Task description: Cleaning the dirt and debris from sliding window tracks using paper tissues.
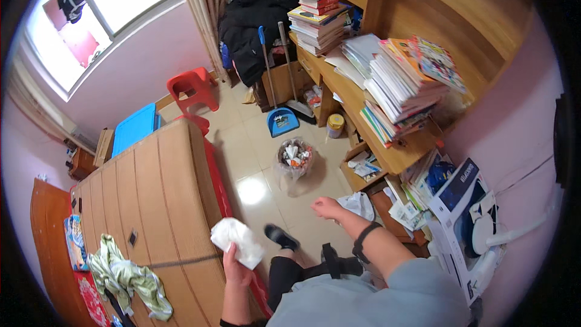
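My left hand is closed round the lower edge of a soft white packet, which looks like a pack of tissues. It is held up beside the near edge of the bed. My right hand reaches forward over the floor with its fingers curled together; whatever they hold, if anything, is hidden. Just beyond that hand lies a crumpled white plastic bag on the tiles. Farther ahead stands a waste bin lined with a clear bag and filled with rubbish.
The bed with a brown woven mat runs along the left, clothes on it. Ahead are a blue dustpan, a broom and a red stool. Book stacks load the wooden desk; a white box stands right.
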The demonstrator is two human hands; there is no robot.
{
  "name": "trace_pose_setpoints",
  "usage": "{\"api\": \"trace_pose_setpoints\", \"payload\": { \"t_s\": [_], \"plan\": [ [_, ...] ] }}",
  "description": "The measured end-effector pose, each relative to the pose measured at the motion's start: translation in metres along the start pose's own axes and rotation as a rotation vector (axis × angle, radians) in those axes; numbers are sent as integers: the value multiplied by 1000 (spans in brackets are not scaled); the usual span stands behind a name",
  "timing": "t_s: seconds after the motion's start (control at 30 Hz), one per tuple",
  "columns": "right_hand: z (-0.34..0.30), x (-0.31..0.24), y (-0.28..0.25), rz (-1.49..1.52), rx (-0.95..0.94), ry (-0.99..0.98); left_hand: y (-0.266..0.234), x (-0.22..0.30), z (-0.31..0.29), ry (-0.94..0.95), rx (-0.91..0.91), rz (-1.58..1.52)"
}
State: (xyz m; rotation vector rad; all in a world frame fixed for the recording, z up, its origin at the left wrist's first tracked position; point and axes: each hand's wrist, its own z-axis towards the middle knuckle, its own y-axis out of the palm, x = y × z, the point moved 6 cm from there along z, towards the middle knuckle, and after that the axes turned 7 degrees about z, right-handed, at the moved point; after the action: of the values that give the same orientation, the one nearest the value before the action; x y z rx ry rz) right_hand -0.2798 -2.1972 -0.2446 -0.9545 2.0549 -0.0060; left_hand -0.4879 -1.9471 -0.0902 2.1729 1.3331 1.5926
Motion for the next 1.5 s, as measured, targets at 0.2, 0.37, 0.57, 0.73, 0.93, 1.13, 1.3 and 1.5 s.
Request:
{"api": "trace_pose_setpoints", "payload": {
  "t_s": [0.2, 0.37, 0.57, 0.73, 0.93, 1.13, 1.3, 1.5],
  "plan": [
    [205, 107, -1, 459, 135, 497, -35, 16, 119, -73, 133, 45],
    [295, 132, 26, 717, 301, 628, -72, 24, 193, -348, 311, 167],
    [441, 142, 73, 678, 362, 670, -128, 28, 256, -365, 528, 317],
    [524, 244, 82, 1363, 407, 585, -129, 27, 338, -364, 554, 257],
    [528, 163, 60, 1170, 426, 667, -97, 55, 366, -365, 548, 261],
    [485, -12, 11, 774, 370, 738, -22, 142, 400, -247, 524, 153],
    [497, -113, -26, 144, 167, 522, 7, 229, 441, -70, 514, -80],
    [506, -372, -43, 464, 75, 329, -22, 344, 539, 218, 485, -171]
  ]
}}
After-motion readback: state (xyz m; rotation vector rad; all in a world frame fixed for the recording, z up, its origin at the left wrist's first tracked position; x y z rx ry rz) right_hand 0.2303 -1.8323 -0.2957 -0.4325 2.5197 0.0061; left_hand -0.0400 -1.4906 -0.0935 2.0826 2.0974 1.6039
